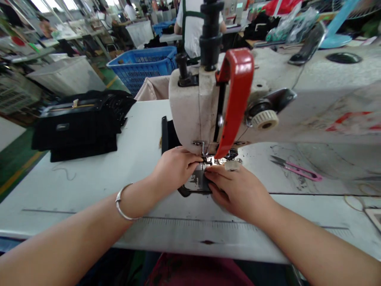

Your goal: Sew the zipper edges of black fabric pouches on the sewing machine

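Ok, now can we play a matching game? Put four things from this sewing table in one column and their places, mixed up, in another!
Things:
1. Silver bangle
2. Pink-handled thread snips
3. Blue plastic crate
4. Black zippered bags

Places:
A. Behind the white sewing table
B. Around the left wrist
C. On the table, right of the sewing machine
D. On the table, left of the machine

Right pairs: 1-B, 2-C, 3-A, 4-D

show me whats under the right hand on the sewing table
The right hand lies over a dark, scuffed flat piece on the white sewing table. Only its edge beside the hand shows; what lies directly under the palm is covered, so it cannot be seen.
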Motion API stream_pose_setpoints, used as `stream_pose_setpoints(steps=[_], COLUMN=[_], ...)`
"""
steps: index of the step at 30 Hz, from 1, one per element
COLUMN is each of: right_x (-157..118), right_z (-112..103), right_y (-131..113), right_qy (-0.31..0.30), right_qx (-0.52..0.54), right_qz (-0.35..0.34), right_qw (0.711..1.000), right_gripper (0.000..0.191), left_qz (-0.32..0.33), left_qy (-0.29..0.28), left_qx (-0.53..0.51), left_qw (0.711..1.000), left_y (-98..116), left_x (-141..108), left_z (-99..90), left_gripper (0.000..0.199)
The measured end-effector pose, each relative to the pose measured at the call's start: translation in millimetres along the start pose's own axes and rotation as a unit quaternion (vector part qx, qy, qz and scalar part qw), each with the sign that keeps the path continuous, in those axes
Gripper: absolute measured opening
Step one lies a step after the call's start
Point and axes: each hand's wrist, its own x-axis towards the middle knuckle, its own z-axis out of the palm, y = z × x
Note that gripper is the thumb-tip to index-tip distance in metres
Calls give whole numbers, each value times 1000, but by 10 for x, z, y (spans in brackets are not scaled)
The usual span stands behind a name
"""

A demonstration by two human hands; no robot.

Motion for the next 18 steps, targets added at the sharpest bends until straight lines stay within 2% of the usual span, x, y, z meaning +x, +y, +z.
stream_pose_setpoints(steps=[3, 5, 13, 16, 18], right_x=[-10, -13, -32, -50, -54], right_z=[-9, -15, -13, -7, -6], right_y=[-1, -3, 13, 28, 33], right_qy=[4, 4, -6, -3, -5], right_qx=[14, 18, -6, -14, -21], right_qz=[0, 0, -26, -32, -33], right_qw=[1000, 1000, 1000, 999, 999], right_gripper=[27, 27, 25, 25, 28], left_qz=[-16, -6, 61, 56, 27], left_qy=[-69, -91, -57, -59, -53], left_qx=[-30, -45, -75, -102, -124], left_qw=[997, 995, 994, 991, 991], left_y=[116, 156, -22, -29, 6], left_x=[-4, -32, -243, -273, -293], left_z=[-163, -221, -64, -53, -65], left_gripper=[18, 20, 22, 22, 22])
